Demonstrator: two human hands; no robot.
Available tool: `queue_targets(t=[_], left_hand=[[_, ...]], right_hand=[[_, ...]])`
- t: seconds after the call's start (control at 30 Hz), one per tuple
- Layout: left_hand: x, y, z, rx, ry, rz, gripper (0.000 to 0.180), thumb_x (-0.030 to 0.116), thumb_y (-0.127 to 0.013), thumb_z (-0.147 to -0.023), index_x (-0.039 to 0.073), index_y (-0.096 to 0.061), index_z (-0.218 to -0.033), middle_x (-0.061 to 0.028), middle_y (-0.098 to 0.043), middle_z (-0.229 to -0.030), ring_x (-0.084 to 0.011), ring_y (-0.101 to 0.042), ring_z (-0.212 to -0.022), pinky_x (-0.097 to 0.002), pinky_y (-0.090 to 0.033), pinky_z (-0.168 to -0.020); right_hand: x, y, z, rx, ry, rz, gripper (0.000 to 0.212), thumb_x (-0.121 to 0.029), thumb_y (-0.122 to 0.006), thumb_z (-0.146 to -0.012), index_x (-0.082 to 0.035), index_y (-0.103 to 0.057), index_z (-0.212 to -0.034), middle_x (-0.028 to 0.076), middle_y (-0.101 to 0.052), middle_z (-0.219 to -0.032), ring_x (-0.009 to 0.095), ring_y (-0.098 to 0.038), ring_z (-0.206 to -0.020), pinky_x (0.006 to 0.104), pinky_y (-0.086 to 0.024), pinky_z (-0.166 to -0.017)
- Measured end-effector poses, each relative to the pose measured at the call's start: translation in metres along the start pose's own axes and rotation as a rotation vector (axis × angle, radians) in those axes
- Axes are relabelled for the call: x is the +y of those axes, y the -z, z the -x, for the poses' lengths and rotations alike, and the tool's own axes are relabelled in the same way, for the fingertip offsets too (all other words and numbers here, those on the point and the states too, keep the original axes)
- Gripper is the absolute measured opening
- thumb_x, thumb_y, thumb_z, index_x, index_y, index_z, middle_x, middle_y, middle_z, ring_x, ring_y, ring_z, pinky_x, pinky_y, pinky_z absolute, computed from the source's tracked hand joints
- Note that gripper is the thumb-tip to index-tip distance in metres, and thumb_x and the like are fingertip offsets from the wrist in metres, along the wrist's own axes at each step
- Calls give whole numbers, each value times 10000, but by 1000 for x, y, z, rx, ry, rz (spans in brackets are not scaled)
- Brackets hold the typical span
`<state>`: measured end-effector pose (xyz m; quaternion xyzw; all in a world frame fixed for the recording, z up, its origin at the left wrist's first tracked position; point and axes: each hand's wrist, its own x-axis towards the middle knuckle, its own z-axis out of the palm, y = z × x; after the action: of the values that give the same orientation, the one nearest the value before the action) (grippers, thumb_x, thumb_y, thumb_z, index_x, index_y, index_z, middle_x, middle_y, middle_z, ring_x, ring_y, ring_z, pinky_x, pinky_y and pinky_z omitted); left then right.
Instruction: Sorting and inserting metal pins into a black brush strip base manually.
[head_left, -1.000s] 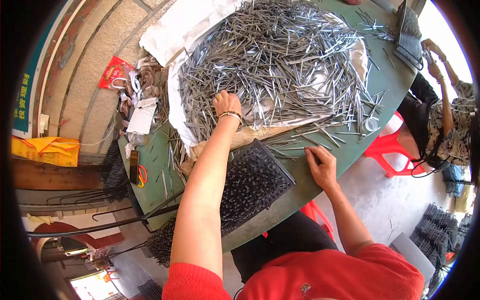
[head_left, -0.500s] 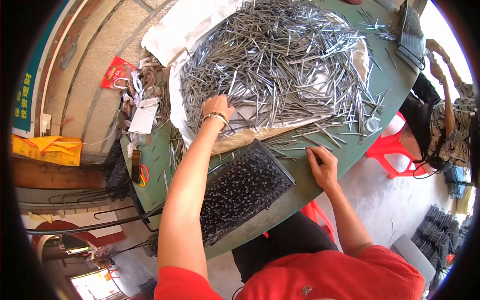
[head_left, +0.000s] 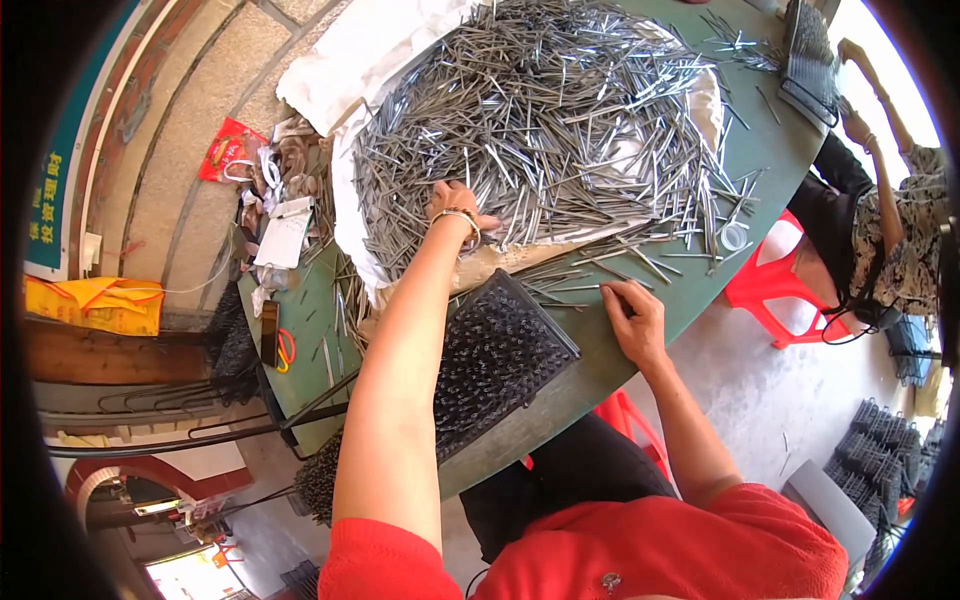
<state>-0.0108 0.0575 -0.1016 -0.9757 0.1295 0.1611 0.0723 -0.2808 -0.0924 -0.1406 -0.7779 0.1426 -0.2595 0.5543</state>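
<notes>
Metal rods (head_left: 540, 110) lie heaped at twelve o'clock on the desk (head_left: 770, 148), the left hand (head_left: 456, 204) among them, its grip hidden. The right hand (head_left: 637, 322) curls narrowly, contents unclear. Careless raking could push some off the desk's two o'clock edge.

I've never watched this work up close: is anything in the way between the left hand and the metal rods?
Nothing visible is: the left hand is at the near-left part of the pile of metal rods. The dark bristly block lies on the pile's near side, not between them.
</notes>
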Motion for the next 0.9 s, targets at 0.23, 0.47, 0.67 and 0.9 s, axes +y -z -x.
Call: queue_targets(t=[0.23,0.47,0.67,0.9], left_hand=[[-14,-7,-12,230,-20,-124,551,367,-759,-701,30,-602,-1107,-157,-542,-1196,-297,-514,-1144,-404,-385,-960],[-18,-6,-12,108,-25,-185,525,401,-722,-690,54,-614,-1069,-163,-619,-1115,-303,-562,-1090,-436,-406,-941],[-21,-30,-6,421,-146,-173,237,139,-635,-772,40,-627,-987,-155,-607,-1062,-311,-568,-1041,-413,-398,-907],[-16,-19,-5,247,-122,-98,307,176,-672,-768,39,-604,-1034,-166,-625,-1082,-312,-602,-1029,-436,-419,-908]], right_hand=[[-2,1,0,6,-5,-4,79,-33,-642,-830,9,-647,-896,66,-521,-651,117,-446,-532,255,-364,-500],[-2,3,-1,-13,-12,27,81,-31,-640,-827,12,-643,-896,87,-549,-690,146,-493,-537,261,-406,-505],[-2,3,-2,-3,1,29,76,-31,-638,-829,11,-642,-892,80,-533,-673,136,-474,-531,260,-388,-500],[0,3,-1,3,-10,-1,73,-35,-630,-838,14,-641,-891,69,-524,-660,121,-461,-537,254,-372,-500]])
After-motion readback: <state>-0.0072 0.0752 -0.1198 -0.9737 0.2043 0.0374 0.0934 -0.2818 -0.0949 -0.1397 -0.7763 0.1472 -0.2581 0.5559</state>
